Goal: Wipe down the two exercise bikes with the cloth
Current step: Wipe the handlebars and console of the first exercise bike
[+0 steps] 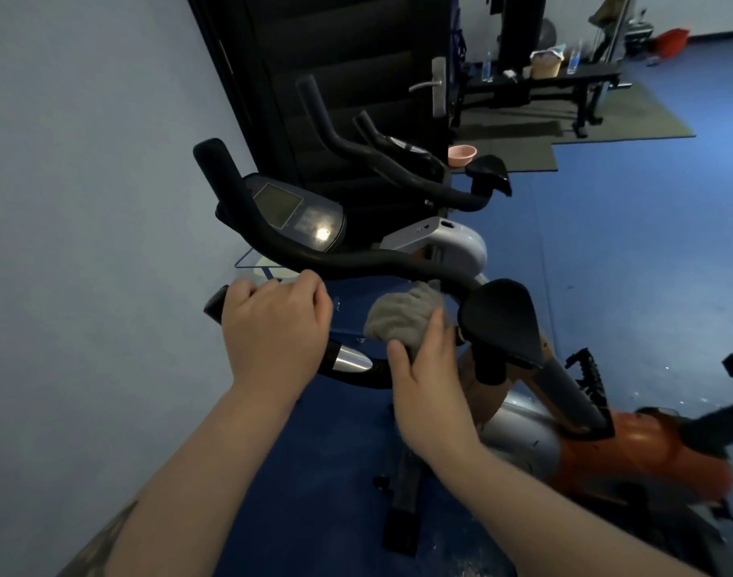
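A person wiped the handlebar [356, 260] of the nearer exercise bike [518, 439] in a blue-floored gym.

The left hand [275, 333] was wrapped around the near grip, steadying it; the right hand [429, 383] pinched a bunched grey cloth [402, 316] against the bar's bend. Firm, overlapping strokes would likely serve best; the second bike [398, 168] stood behind.

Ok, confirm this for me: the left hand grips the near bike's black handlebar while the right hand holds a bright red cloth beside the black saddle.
Wrong in one respect: the bunched cloth is grey, not red, as the head view shows. The rest stands: the left hand grips the near bike's black handlebar, and the right hand holds the cloth beside the black saddle.
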